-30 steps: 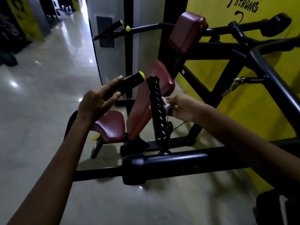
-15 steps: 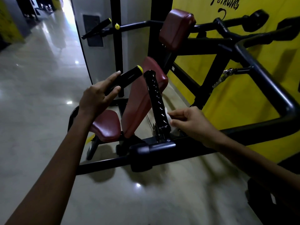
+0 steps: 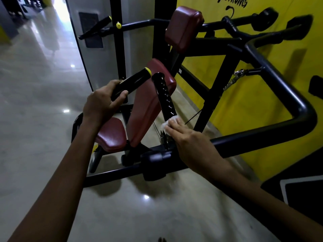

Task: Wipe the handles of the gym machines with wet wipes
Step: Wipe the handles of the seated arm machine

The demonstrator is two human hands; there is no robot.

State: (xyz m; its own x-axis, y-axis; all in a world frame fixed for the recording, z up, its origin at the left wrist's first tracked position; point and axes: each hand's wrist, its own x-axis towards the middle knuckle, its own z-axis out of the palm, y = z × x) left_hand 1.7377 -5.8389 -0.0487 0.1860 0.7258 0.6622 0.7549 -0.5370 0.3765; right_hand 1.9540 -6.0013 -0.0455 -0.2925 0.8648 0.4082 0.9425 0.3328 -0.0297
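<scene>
The right hand point(image 3: 190, 142), pinching the wet wipe point(image 3: 168, 121), has slid down to the base of the ribbed handle point(image 3: 164, 96), so this handle seems nearly wiped, while the left hand point(image 3: 103, 102) now clenches the yellow-capped handle point(image 3: 131, 82).

Right hand point(image 3: 190, 142) covers base of ribbed handle point(image 3: 164, 96); most of white wipe point(image 3: 168, 122) hidden under its fingers. Left hand point(image 3: 102, 103) hides near end of yellow-capped handle point(image 3: 132, 82). Wall lettering point(image 3: 232, 1) at 12 o'clock cut by top edge. Far corridor point(image 3: 26, 9) at 10 o'clock blurred, contents unreadable.
</scene>
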